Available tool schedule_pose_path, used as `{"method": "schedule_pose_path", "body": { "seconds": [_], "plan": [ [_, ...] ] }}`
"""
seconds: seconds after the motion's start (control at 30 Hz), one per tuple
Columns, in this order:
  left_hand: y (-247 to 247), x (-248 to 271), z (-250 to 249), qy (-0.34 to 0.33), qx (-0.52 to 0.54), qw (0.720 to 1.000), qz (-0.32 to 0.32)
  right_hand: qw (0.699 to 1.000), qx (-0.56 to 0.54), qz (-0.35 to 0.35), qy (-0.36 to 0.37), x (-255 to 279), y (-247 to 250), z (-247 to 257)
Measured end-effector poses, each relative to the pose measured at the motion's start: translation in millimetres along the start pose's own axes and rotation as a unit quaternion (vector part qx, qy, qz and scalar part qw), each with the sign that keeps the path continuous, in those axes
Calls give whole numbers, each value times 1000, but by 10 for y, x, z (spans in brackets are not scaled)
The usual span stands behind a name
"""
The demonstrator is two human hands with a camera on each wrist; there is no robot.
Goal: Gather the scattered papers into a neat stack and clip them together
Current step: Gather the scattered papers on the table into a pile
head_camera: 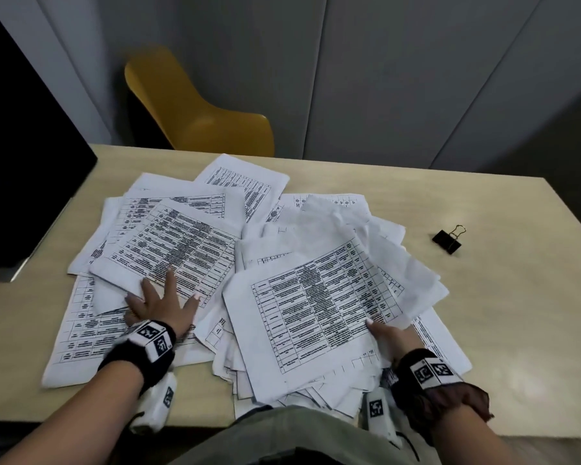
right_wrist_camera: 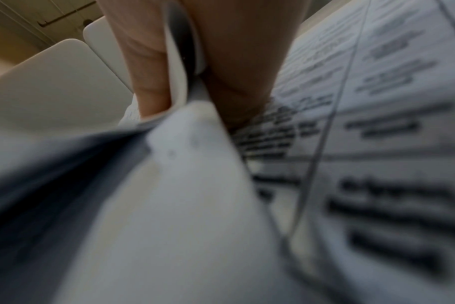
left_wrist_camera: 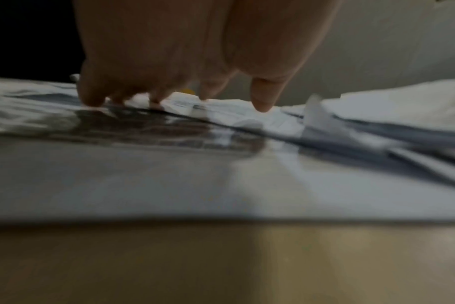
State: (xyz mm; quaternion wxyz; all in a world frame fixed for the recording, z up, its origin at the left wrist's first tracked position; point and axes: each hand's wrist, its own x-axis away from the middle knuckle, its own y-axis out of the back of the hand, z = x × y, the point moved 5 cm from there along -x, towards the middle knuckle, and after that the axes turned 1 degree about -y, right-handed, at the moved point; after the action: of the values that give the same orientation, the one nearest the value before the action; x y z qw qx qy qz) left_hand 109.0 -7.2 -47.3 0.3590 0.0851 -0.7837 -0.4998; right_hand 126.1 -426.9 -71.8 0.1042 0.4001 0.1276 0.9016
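White papers (head_camera: 242, 270) lay scattered across the table (head_camera: 503, 330), left hand (head_camera: 161, 302) flat with fingers spread on them, right hand (head_camera: 388, 333) pinching a bundle, binder clip (head_camera: 447, 240) apart at right; best swept inward before squaring edges.

L hand (head_camera: 161, 305) flat, fingers (left_wrist_camera: 262, 96) spread straight; R hand (head_camera: 391, 337) pinching, thumb over curled fingers (right_wrist_camera: 148, 82)
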Motion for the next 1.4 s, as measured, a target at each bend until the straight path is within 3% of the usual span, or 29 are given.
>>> {"method": "schedule_pose_path", "body": {
  "seconds": [0.2, 0.3, 0.4, 0.47, 0.5, 0.57, 0.63, 0.67, 0.83, 0.93, 1.03, 1.2, 1.4],
  "plan": [
    [-153, 42, 73, -64, -131, 988, 59, 999, 34, -8, 6, -6, 80, 25],
    [-141, 131, 79, -116, -164, 976, 79, 1000, -10, -11, 11, 69, 133, 64],
    [-120, 198, 81, -186, -141, 968, 87, 999, -28, -8, -18, 9, 96, -1],
    [-42, 185, 55, -223, -37, 974, 27, 999, -30, 0, -35, -118, 48, -102],
    [48, 140, 73, -212, 37, 976, -26, 998, -36, 3, -41, -264, 26, -200],
    [241, -36, 220, -123, 155, 972, -126, 998, -30, 6, -51, -427, -1, -317],
    [392, -224, 382, -20, 176, 971, -160, 999, -14, -1, -46, -630, 32, -441],
    [443, -309, 427, 5, 169, 973, -159, 999, -3, -5, -35, -400, 21, -291],
    [669, -663, 538, 51, 166, 975, -136, 998, 27, 8, -49, -653, 55, -493],
    [739, -744, 591, 110, 214, 961, -139, 999, 5, 9, -47, -790, 77, -593],
    [761, -678, 566, 190, 205, 948, -152, 999, 21, 7, -48, -501, 32, -388],
    [681, -743, 469, 188, 197, 956, -108, 998, 0, 16, -54, -516, 46, -406],
    [697, -682, 463, 220, 161, 954, -121, 999, -22, 34, -19, -178, -31, -121]
  ]
}}
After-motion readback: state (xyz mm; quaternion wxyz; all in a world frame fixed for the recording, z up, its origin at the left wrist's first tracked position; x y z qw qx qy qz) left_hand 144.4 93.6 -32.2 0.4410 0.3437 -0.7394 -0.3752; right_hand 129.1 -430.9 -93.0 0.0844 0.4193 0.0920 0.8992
